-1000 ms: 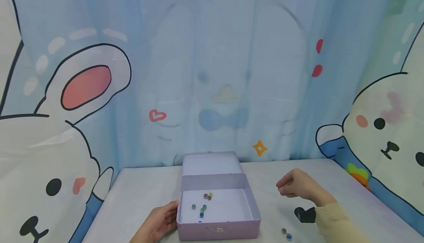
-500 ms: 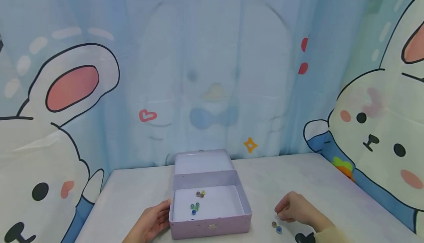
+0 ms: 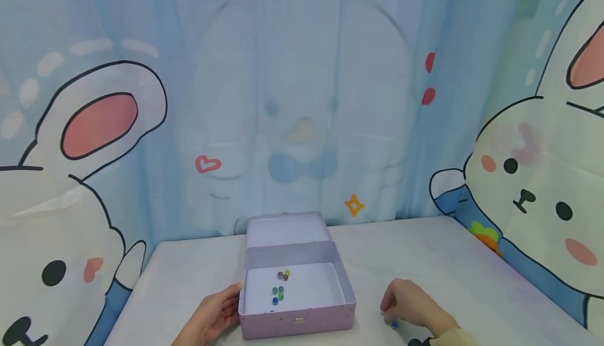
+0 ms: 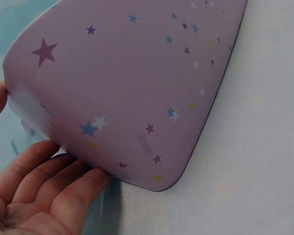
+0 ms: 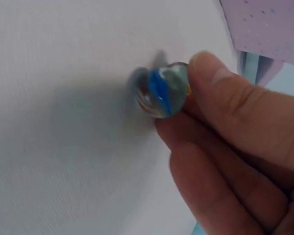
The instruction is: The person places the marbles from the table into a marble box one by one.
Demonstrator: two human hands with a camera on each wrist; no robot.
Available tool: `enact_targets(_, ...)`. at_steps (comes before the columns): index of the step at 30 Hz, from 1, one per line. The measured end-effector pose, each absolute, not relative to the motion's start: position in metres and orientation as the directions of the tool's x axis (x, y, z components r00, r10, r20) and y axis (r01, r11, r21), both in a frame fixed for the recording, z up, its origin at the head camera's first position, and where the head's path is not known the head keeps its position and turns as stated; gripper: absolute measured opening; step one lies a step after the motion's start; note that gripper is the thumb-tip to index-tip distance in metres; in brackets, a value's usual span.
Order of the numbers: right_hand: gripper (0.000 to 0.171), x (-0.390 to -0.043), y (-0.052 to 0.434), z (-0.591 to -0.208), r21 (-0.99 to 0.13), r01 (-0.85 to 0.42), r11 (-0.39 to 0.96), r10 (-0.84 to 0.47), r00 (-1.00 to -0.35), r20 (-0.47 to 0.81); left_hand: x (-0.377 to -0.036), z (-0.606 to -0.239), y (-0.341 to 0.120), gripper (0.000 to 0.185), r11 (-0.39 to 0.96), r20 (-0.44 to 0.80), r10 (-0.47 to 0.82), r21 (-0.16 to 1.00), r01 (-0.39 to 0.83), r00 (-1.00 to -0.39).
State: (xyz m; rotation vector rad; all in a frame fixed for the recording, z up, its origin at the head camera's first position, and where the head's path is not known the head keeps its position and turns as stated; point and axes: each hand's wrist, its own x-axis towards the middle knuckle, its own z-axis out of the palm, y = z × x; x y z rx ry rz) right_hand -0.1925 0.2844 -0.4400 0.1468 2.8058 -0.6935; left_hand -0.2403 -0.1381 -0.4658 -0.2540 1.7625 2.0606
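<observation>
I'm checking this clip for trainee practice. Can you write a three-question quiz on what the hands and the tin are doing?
1. True or false: the lid of the purple tin is shut.
2. What does the right hand have at its fingertips? A) a marble B) a coin C) a key
3. Fill in: the left hand rests against the tin's ____ side.

Key
1. False. The lid stands open, and marbles in the tin can be seen inside.
2. A. In the right wrist view a clear marble with a blue streak sits at the fingertips, on the white table.
3. Left, near the front corner.
</observation>
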Motion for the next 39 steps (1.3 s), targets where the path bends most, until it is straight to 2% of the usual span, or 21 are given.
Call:
enact_targets(5,0.012,-0.196,0.282,-0.440,-0.403,0.134,0.905,0.035,-0.969,-0.244,-0.241,-0.465,-0.140,0.079,-0.105,-0.377,0.209,0.909,-0.404,-0.902)
enact_targets(16,0.011,-0.205,0.304,-0.433,-0.593,0.196,0.781,0.054,-0.967,-0.249,-0.242,-0.467,-0.137,0.078,-0.108,-0.380,0.215,0.906,-0.409,-0.900)
enact_targets(29,0.019,-0.215,0.339,-0.401,-0.664,0.255,0.703,0.107,-0.961,-0.256,-0.240,-0.465,-0.137,0.075,-0.148,-0.346,0.213,0.913,-0.380,-0.914)
enact_targets(34,0.021,-0.223,0.330,-0.394,-0.699,0.224,0.679,0.079,-0.969,-0.234,-0.241,-0.466,-0.138,0.073,-0.149,-0.351,0.207,0.911,-0.384,-0.913)
enact_targets(39,0.018,-0.233,0.296,-0.379,-0.729,0.134,0.672,0.014,-0.986,-0.168,-0.240,-0.467,-0.139,0.072,-0.143,-0.352,0.211,0.912,-0.385,-0.912)
